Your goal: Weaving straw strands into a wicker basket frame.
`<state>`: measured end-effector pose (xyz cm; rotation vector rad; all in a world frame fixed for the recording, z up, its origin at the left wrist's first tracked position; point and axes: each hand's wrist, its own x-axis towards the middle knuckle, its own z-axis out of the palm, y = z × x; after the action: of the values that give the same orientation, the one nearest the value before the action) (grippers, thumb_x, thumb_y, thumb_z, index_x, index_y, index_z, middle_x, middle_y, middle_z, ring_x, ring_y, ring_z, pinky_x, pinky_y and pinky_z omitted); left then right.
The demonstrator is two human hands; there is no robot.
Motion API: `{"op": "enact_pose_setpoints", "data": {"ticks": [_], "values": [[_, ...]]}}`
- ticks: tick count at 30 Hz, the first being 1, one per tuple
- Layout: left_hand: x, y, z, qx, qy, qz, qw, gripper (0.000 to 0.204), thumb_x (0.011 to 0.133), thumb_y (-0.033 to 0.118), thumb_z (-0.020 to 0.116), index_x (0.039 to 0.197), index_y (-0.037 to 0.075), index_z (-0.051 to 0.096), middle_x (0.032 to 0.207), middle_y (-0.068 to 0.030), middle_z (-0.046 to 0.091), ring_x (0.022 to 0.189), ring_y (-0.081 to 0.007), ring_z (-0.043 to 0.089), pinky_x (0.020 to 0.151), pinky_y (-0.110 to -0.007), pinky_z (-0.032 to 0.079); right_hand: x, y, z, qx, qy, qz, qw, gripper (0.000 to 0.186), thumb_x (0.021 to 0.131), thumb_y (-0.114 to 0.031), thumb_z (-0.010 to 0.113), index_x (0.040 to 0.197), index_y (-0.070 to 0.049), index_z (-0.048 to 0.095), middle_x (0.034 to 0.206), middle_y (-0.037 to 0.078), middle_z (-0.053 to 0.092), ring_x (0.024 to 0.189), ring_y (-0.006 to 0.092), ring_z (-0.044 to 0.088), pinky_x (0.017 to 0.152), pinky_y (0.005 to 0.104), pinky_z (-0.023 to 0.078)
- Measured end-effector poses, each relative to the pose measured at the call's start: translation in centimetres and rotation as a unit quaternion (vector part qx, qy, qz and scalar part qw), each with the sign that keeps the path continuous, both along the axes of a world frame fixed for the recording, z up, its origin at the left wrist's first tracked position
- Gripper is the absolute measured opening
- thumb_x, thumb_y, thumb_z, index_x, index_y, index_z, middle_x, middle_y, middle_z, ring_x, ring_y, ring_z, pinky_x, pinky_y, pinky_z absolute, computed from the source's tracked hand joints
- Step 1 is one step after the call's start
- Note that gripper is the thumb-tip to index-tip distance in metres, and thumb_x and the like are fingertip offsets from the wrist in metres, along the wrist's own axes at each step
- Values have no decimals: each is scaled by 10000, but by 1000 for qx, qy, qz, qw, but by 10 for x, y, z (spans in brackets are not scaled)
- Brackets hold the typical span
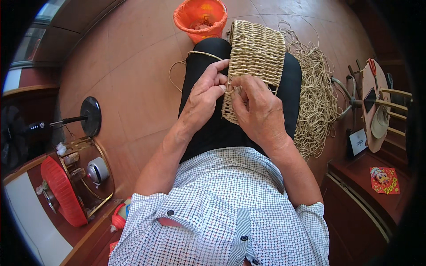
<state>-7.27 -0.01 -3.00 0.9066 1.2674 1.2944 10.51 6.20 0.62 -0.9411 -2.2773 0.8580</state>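
A woven straw-coloured basket (257,48) lies across my lap on black trousers, its closely woven part far from me and a strip with open gaps nearer. My left hand (199,99) is closed at the basket's left edge, thumb and fingers gripping the weave. With bent fingers, my right hand (262,108) pinches at the gap in the weave, on what seems to be a strand; the fingertips partly hide it. A twisted cord (204,53) loops over my left thigh and reaches the basket's left side.
A big heap of loose cord (317,97) spreads on the floor by my right leg. An orange lined bucket (178,21) stands ahead. To the left are a stand's round black base (91,116) and a red round item (62,193); a round-topped stool (376,133) is at right.
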Motion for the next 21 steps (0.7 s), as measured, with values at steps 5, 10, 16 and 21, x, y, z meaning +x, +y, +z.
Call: {"op": "enact_pose_setpoints", "data": {"ticks": [5,10,16,21], "values": [[-3,5,7,-14,-61,-25,998,655,1004,22,468,1653,-65,453,1206,-66,670,1157,-136,641,1118,-307,494,6,10,4,-1,-16,34,999,189,1004,-52,735,1172,-56,648,1084,161,694,898,395,776,778,489,646],[-1,5,4,-8,-114,-15,993,641,1014,26,472,1648,-69,456,1226,-71,680,1179,-139,645,1135,-311,493,7,17,5,42,-50,84,994,190,1016,-44,725,1186,-42,642,1132,156,650,936,378,768,794,484,644],[3,2,-6,14,-39,12,999,605,1032,-2,474,1636,-45,490,1230,-90,703,1130,-156,683,1078,-325,547,-1,9,1,192,-96,105,971,263,965,-23,720,1205,-40,616,1122,143,612,995,339,759,850,451,640],[14,-9,-3,33,77,154,984,401,1151,82,551,1539,-4,610,1200,-75,719,1071,-138,702,948,-323,611,6,13,-4,67,-28,134,988,208,1032,-37,693,1222,-57,612,1088,161,655,956,331,765,817,458,623]]}}
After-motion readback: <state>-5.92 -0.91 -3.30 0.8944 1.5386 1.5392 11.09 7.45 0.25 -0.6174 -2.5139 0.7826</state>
